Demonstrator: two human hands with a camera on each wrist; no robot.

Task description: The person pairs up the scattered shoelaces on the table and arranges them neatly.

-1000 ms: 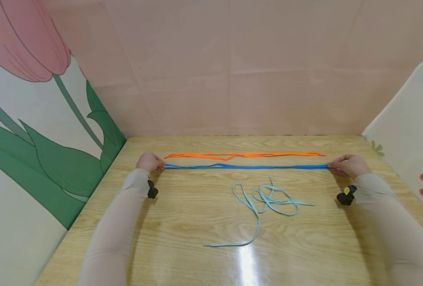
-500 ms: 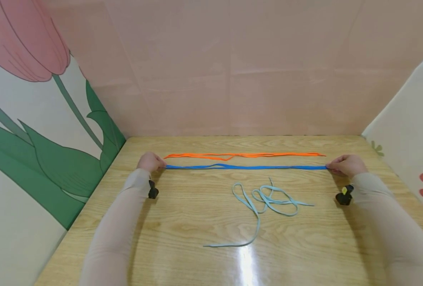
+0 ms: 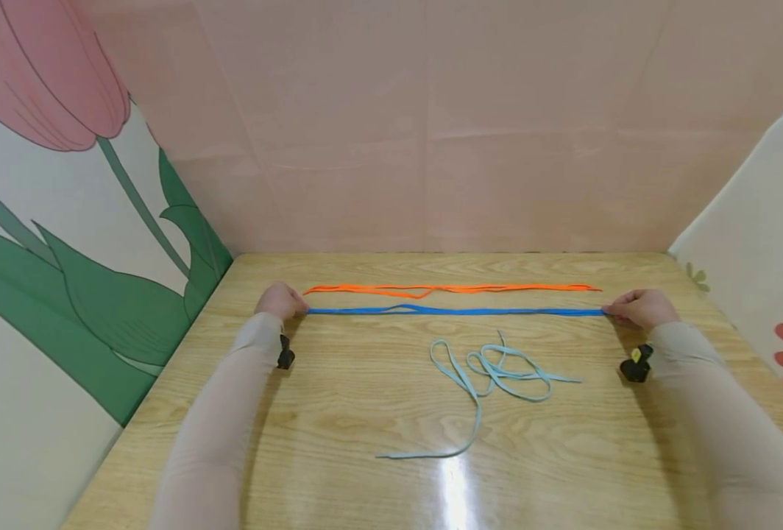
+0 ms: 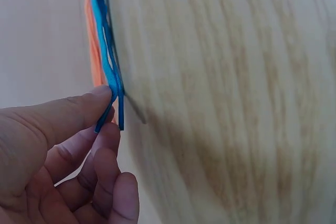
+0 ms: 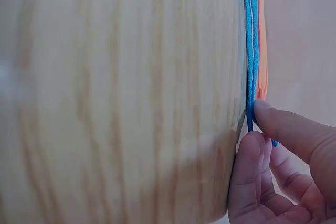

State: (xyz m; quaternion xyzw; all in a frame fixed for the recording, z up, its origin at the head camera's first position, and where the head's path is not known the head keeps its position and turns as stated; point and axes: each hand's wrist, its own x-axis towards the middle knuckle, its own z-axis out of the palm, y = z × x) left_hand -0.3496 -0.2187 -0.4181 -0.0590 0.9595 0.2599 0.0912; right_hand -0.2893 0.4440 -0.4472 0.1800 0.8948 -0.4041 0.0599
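Note:
A blue shoelace (image 3: 484, 312) lies stretched sideways in several strands, with a small gap between strands left of its middle. At its left end my left hand (image 3: 281, 302) pinches it between thumb and fingers; in the left wrist view two dark blue tips (image 4: 121, 121) poke out past the thumb. My right hand (image 3: 643, 308) pinches the opposite end, where a short piece of lace (image 5: 250, 121) shows below the thumb. Just behind runs an orange shoelace (image 3: 511, 287), laid nearly parallel and touched by neither hand as far as the head view shows.
Nearer the front, a pale blue shoelace (image 3: 477, 419) lies in loose loops with one end trailing left. All the laces are on a wood-grain table (image 3: 338, 412). A pink backdrop (image 3: 424, 147) rises at the table's back, with flower-printed sheets at both sides.
My right hand has shifted slightly left with its end of the blue shoelace. The left hand has moved only a little to the right; both keep their pinch.

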